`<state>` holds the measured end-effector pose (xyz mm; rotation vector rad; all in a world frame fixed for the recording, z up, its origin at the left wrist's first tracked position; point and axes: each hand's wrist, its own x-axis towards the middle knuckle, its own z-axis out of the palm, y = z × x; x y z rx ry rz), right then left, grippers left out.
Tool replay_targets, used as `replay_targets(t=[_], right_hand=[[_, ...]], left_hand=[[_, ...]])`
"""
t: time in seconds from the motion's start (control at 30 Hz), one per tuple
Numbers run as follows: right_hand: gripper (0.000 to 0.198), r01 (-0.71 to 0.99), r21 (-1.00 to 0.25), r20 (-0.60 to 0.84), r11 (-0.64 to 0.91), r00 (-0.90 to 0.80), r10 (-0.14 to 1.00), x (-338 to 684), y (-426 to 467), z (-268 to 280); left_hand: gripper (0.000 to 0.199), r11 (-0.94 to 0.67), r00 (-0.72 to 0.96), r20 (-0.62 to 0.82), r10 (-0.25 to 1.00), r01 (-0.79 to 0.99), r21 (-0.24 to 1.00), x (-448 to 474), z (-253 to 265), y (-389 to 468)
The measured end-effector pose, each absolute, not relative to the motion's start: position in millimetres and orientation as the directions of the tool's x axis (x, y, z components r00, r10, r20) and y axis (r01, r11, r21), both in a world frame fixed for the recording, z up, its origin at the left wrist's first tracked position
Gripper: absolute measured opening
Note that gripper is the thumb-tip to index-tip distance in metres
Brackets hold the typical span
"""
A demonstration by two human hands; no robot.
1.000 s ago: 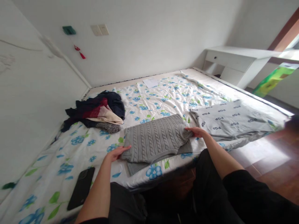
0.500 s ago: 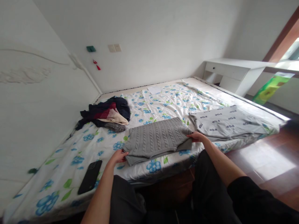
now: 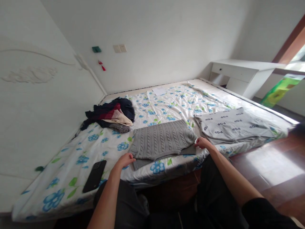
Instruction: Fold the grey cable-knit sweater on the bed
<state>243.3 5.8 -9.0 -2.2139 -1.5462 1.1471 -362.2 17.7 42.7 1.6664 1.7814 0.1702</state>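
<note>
A grey cable-knit sweater (image 3: 162, 140) lies folded and flat near the front edge of the bed, its ribbed hem showing under the near side. My left hand (image 3: 126, 159) pinches its near left corner, thumb and fingers together. At the near right corner, my right hand (image 3: 201, 143) grips the edge of the same knit in closed fingers. To the right of the sweater a pale grey garment printed with "POP" (image 3: 228, 124) is spread flat. A black phone (image 3: 94, 176) rests on the sheet to the left of my left hand.
A heap of dark, red and cream clothes (image 3: 114, 113) sits toward the back left of the flowered sheet (image 3: 88, 149). Beyond it lies a white paper (image 3: 159, 91). A white desk (image 3: 240, 74) stands past the bed's far right side, and walls border the back and left.
Both hands have shifted slightly at the sweater's near corners, the right one lower along the edge. The sweater stays nearly in place, and the view has turned a little left.
</note>
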Motion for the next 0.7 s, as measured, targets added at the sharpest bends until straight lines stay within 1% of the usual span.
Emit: replay_targets(t=[0.07,0.13,0.2,0.27,0.37,0.43,0.47,0.53,0.6,0.7], right_hand=[[0.019,0.793,-0.549,-0.439,-0.263,-0.006,0.898,231.5,-5.0,-11.7],[0.025,0.843,-0.531,-0.378,-0.086,-0.144,0.915,220.1,-14.1,-13.9],[0.035,0.886,-0.462,-0.312,0.033,-0.197,0.929,210.9,-20.6,-15.3],[0.041,0.919,-0.384,-0.264,0.094,-0.206,0.942,203.3,-24.9,-15.9],[0.050,0.945,-0.296,-0.243,0.141,-0.217,0.945,193.9,-30.0,-15.8],[0.053,0.952,-0.267,-0.242,0.147,-0.214,0.946,189.7,-33.2,-14.6],[0.050,0.956,-0.256,-0.239,0.142,-0.205,0.949,188.8,-34.7,-13.6],[0.042,0.963,-0.240,-0.227,0.124,-0.180,0.957,190.5,-37.3,-10.9],[0.041,0.968,-0.226,-0.219,0.106,-0.157,0.963,197.1,-39.5,-7.9],[0.036,0.976,-0.213,-0.175,0.054,-0.093,0.980,213.1,-43.1,-5.5]], left_hand=[[0.035,0.023,0.233,-0.334,0.913,0.790,0.613,-350.8,39.9,12.1],[0.031,-0.035,0.328,-0.378,0.866,0.793,0.608,-337.1,36.0,5.6],[0.029,-0.086,0.343,-0.439,0.830,0.857,0.508,-324.5,31.8,-0.8],[0.031,-0.159,0.324,-0.445,0.835,0.916,0.368,-314.6,28.3,-6.9],[0.035,-0.259,0.327,-0.361,0.873,0.939,0.225,-303.2,25.8,-17.6],[0.034,-0.278,0.322,-0.313,0.894,0.944,0.176,-296.6,26.8,-26.0],[0.033,-0.274,0.311,-0.298,0.903,0.949,0.158,-293.9,28.2,-30.1],[0.032,-0.256,0.284,-0.281,0.917,0.958,0.131,-290.8,32.8,-37.0],[0.033,-0.238,0.263,-0.274,0.925,0.964,0.122,-292.7,39.5,-41.4],[0.030,-0.207,0.241,-0.263,0.934,0.967,0.151,-304.5,49.3,-45.9]])
